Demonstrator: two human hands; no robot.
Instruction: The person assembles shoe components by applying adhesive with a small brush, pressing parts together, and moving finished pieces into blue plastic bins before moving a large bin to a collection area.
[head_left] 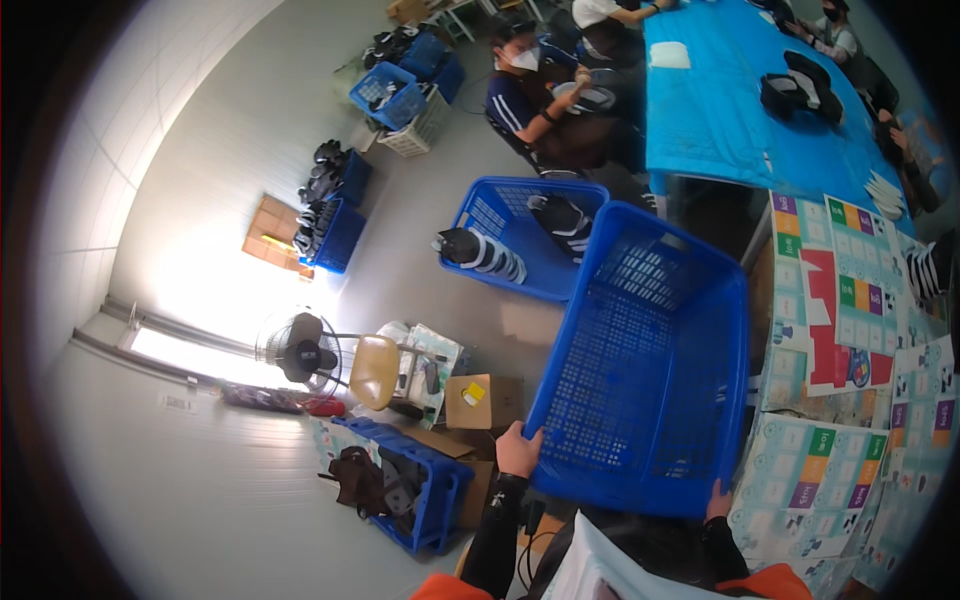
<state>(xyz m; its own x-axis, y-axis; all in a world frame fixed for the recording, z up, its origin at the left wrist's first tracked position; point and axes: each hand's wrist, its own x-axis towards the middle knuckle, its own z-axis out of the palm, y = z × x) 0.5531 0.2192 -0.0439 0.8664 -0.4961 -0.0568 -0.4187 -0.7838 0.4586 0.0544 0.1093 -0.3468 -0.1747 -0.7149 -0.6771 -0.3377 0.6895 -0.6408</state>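
Observation:
A large blue plastic basket (pixel 640 350) with perforated walls is held up in front of me, its open top facing me and nothing visible inside. My left hand (pixel 518 450) grips its near left rim, fingers wrapped round the edge. At the near right corner, my right hand (pixel 719 500) grips the rim, partly hidden by the basket. Just beyond stands another blue basket (pixel 465 220) on the floor, partly covered by the held one. In it lie a stack of black-and-white nested pieces (pixel 485 253) and a second similar stack (pixel 562 225).
To the right runs a table covered with printed sheets (pixel 800 470), then a blue-covered table (pixel 710 110). A seated person (pixel 540 110) works beyond the baskets. On the left stand a fan (pixel 305 350), a chair (pixel 374 372), a cardboard box (pixel 483 400) and a filled blue crate (pixel 440 490).

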